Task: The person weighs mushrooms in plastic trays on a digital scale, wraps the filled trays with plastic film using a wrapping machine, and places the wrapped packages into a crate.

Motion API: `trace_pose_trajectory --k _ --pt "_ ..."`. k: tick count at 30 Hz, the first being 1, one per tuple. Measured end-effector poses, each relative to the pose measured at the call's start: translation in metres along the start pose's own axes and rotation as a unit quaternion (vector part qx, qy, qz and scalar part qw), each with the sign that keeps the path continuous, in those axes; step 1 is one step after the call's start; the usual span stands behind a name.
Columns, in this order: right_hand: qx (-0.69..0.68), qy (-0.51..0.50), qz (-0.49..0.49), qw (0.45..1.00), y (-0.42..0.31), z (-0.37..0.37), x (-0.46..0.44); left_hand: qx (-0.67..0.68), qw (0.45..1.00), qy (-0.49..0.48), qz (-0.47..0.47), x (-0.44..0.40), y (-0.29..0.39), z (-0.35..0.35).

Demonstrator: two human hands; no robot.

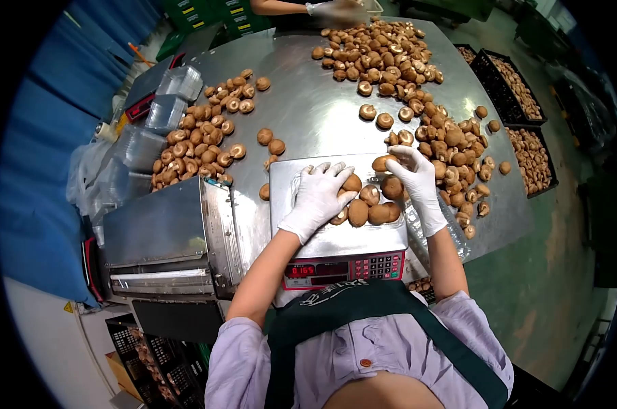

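Several brown shiitake mushrooms [358, 213] lie grouped on the steel platform of a weighing scale [342, 238], whose red display reads about 0.165. My left hand [316, 199], in a white glove, rests over the left side of the group. Its fingers are stretched out and touch mushrooms at the edge; what lies under the palm is hidden. In my gloved right hand [418, 183], one shiitake mushroom [384, 163] is pinched between thumb and fingers, just above the platform's far right part. Clear plastic [458, 235] lies to the right of the scale.
Loose mushroom piles cover the table's far side [383, 54], right [455, 140] and left [199, 140]. Stacked clear trays [141, 146] stand at left, behind a metal machine [158, 225]. Black crates of mushrooms [532, 157] sit beyond the right edge. Across the table is another person's gloved hand [339, 13].
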State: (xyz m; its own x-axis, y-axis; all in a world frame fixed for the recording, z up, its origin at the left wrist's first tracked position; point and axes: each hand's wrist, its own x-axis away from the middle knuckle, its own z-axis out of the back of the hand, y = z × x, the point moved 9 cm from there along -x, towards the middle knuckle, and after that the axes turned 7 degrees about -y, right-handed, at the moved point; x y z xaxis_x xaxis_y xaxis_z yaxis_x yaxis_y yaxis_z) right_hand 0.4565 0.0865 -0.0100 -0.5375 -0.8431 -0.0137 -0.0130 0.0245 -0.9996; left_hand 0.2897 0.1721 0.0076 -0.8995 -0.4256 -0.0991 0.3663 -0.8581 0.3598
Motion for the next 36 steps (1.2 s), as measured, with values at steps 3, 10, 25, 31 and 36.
trace_pose_trajectory --k 3,10,25,31,36 --pt "-0.071 0.033 -0.031 0.996 0.0 0.01 0.006 0.0 1.0 -0.019 -0.004 -0.003 0.001 0.002" --pt "-0.357 0.049 -0.142 0.922 0.035 0.017 0.023 0.219 0.964 0.132 0.07 0.022 -0.049 0.051" --pt "-0.357 0.024 -0.132 0.924 0.034 0.01 0.037 0.146 0.979 0.055 -0.135 0.01 0.021 0.048" --pt "-0.384 0.015 -0.157 0.91 0.041 0.01 0.034 -0.017 0.96 -0.166 -0.225 -0.033 0.058 -0.022" --pt "-0.388 0.015 -0.154 0.909 0.043 0.009 0.034 0.113 0.961 -0.214 -0.136 -0.052 0.035 -0.027"
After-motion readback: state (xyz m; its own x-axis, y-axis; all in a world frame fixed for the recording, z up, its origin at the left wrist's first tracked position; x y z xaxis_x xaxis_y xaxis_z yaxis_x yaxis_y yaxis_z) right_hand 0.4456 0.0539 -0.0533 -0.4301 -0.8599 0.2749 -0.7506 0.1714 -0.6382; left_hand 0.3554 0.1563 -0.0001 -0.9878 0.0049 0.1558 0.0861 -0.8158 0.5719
